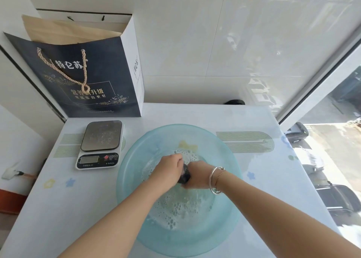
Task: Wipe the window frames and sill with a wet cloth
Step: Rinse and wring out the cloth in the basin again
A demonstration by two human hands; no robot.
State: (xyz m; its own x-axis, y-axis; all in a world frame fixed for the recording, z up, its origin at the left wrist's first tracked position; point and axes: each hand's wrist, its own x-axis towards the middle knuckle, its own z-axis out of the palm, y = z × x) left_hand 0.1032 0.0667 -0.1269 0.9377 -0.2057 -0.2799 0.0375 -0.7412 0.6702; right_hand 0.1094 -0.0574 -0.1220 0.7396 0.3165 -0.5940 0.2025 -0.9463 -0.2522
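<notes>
Head view looks down on a pale blue basin (127, 181) of soapy water that stands on the white surface (64, 209). Over the middle of the basin both hands meet on a dark cloth (184, 175), bunched into a short roll. The left hand (169, 169) has its fingers curled tight round the end toward 10 o'clock; the right hand (198, 176), with bracelets at the wrist, grips the end toward 4 o'clock. Only a small dark part of the cloth shows between them, so its long axis seems to run from one fist to the other, roughly 10 to 4. Neither hand is nearer: each already has its end.

This looks like wringing, and the twist turns on that axis, the fists rotating opposite ways about it while the cloth hangs above the foam so that drips fall back in.

The window frame (320, 86) lies toward 2 o'clock from the hands, on the right hand's side, well apart from the basin. A kitchen scale (101, 136) sits at 10 o'clock.
</notes>
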